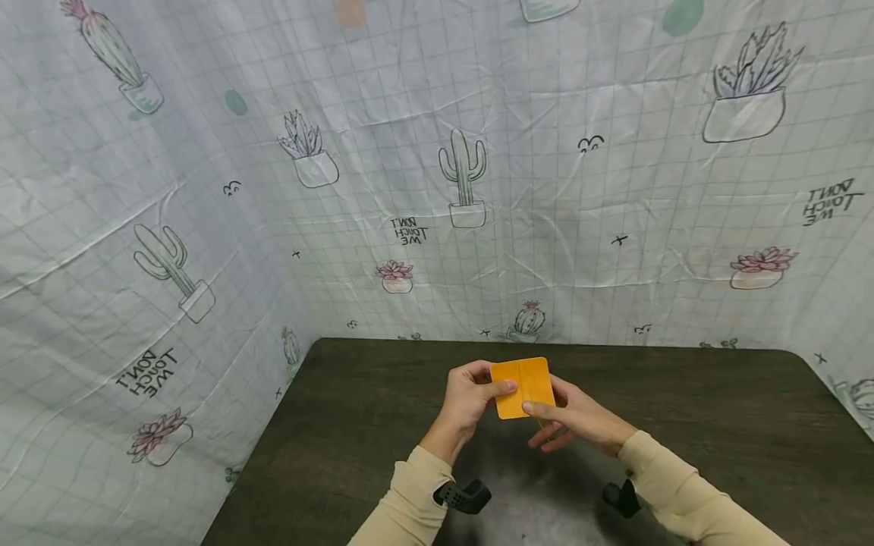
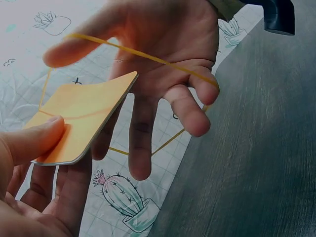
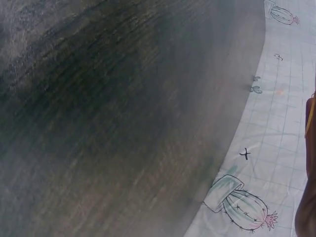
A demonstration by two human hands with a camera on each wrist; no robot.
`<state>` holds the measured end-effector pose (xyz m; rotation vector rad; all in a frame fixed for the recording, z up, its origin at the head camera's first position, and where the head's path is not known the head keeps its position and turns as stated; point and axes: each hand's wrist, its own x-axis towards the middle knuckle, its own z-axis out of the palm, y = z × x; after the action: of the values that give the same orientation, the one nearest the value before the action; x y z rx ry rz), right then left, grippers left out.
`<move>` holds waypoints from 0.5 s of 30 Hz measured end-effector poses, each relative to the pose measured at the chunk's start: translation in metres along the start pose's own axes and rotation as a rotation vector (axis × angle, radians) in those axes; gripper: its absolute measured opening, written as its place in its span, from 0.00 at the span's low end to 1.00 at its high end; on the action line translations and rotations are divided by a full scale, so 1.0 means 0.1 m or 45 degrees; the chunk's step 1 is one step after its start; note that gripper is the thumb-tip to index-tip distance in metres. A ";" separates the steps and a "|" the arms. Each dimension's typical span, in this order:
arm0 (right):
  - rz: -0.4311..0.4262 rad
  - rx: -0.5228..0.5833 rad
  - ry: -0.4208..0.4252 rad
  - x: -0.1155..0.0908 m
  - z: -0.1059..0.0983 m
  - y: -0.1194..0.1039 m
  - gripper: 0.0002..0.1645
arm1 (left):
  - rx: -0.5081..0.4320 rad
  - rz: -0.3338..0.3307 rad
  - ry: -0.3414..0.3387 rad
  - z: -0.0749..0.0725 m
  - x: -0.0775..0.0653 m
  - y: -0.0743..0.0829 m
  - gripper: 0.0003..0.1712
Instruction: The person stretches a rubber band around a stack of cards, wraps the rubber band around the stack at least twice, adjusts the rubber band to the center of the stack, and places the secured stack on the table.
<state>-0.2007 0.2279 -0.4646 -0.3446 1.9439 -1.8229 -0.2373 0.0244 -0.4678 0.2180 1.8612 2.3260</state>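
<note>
My left hand (image 1: 466, 402) pinches a flat orange square card (image 1: 538, 385) with rounded corners, thumb on its face and fingers behind it. A thin yellow rubber band (image 2: 133, 51) crosses the card's face and stretches out to my right hand (image 1: 580, 419). In the left wrist view, the band runs round the right thumb and little finger and passes behind the other fingers, which are spread and fairly straight. The card is tilted, held above the table. Only a sliver of the right hand (image 3: 308, 187) shows at the right edge of the right wrist view.
The dark wood-grained table (image 1: 328, 440) lies below both hands. A white cloth (image 1: 423, 182) with cactus drawings hangs behind it and at both sides. Each wrist carries a black strap device, one at the left wrist (image 1: 464, 497) and one at the right wrist (image 1: 621, 498).
</note>
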 end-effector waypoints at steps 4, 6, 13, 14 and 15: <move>-0.004 0.025 0.003 0.00 0.01 0.03 0.40 | 0.008 -0.003 0.010 -0.01 0.00 0.02 0.11; 0.000 0.033 0.007 0.01 0.02 0.05 0.40 | 0.007 -0.003 0.017 -0.02 0.00 0.03 0.11; 0.042 0.052 0.036 0.00 0.03 0.16 0.41 | -0.002 -0.012 0.055 -0.03 0.01 0.06 0.11; 0.041 0.052 0.034 0.00 0.03 0.18 0.41 | -0.003 -0.014 0.060 -0.04 0.01 0.06 0.11; 0.039 0.052 0.031 -0.01 0.03 0.19 0.41 | -0.003 -0.015 0.065 -0.04 0.01 0.06 0.11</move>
<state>-0.1966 0.2278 -0.4838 -0.2793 1.9143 -1.8530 -0.2393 0.0194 -0.4626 0.1481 1.8776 2.3473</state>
